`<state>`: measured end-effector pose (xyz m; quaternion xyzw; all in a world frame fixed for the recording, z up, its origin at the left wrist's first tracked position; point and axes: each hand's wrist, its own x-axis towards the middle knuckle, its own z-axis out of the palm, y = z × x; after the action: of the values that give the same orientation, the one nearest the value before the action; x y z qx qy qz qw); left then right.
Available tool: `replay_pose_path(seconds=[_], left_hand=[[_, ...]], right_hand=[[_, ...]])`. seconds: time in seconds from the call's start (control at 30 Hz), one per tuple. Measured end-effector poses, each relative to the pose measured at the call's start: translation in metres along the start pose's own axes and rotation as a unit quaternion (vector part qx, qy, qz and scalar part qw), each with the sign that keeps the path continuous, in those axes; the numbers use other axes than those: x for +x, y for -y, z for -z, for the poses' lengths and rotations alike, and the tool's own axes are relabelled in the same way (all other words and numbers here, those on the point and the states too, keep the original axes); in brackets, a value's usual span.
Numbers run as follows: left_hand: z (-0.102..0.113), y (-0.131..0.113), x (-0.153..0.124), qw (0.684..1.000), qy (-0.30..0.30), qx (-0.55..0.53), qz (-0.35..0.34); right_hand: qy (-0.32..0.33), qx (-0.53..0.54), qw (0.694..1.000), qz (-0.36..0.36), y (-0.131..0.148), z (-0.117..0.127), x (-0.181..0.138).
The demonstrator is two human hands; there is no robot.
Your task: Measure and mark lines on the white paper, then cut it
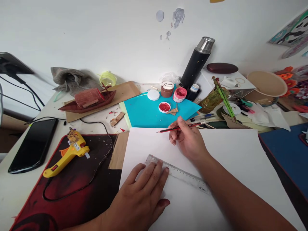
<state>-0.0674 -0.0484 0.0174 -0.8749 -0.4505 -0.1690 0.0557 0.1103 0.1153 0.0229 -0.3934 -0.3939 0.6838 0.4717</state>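
Observation:
A large white sheet of paper point(226, 150) lies in front of me. My left hand point(141, 195) rests flat on it, fingertips pressing the left end of a clear plastic ruler point(183, 175) that runs diagonally across the sheet. My right hand point(186, 138) hovers over the upper part of the paper and holds a red pencil point(178, 128), its tip pointing left near the sheet's top edge.
A yellow glue gun point(66, 154) lies on a red-and-black mat point(69, 186). A black phone point(33, 144) is at left. Behind are a model boat point(90, 99), a turquoise sheet point(146, 112), open red paint jars point(165, 106), a black flask point(196, 65) and clutter at right.

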Motion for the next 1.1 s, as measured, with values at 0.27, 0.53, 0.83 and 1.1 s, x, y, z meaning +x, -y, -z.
replay_pose_path(seconds=[0.27,0.53,0.83,1.1], left_hand=[[-0.001,0.008,0.006,1.000,0.002,0.003,0.023],[-0.003,0.005,0.006,1.000,-0.014,0.013,0.020],[-0.004,0.007,0.004,1.000,0.005,0.011,0.018],[-0.003,0.004,0.005,1.000,-0.005,0.019,0.002]], right_hand=[[-0.008,-0.010,1.000,-0.008,0.010,0.006,0.004],[-0.031,-0.010,0.999,0.004,0.014,0.009,0.006],[-0.032,-0.012,0.999,-0.004,0.012,0.011,0.006],[-0.026,0.002,1.000,-0.017,0.014,0.010,0.005]])
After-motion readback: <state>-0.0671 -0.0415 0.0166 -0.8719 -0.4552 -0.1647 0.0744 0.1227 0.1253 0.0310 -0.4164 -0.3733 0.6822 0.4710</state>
